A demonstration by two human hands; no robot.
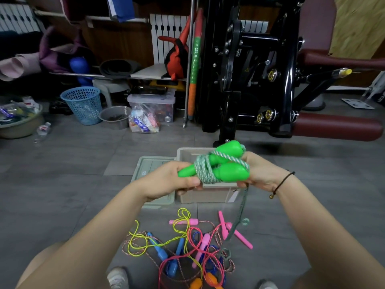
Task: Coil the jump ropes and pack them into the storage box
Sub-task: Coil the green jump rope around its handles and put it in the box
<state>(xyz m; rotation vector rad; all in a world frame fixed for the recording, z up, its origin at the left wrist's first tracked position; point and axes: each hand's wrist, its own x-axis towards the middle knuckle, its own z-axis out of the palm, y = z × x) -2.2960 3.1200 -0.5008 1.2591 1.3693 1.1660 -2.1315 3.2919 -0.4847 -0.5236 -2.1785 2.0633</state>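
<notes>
Head view: we clutch the green-handled jump rope point(229, 172) crosswise, left hand point(166, 180) and right hand point(263, 174), over the beige plastic storage box point(208, 197).

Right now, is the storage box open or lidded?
Open: the storage box shows a bare rim and inner wall, and its lid lies flat beside it, on its left.

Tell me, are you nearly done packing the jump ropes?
No. The storage box stands open, its lid beside it; the hands hide most of its inside. The left hand and right hand hold the green rope, mostly wound round its handles, with a tail hanging. The tangled pile of pink, blue, yellow and orange ropes on the floor is left to coil.
</notes>
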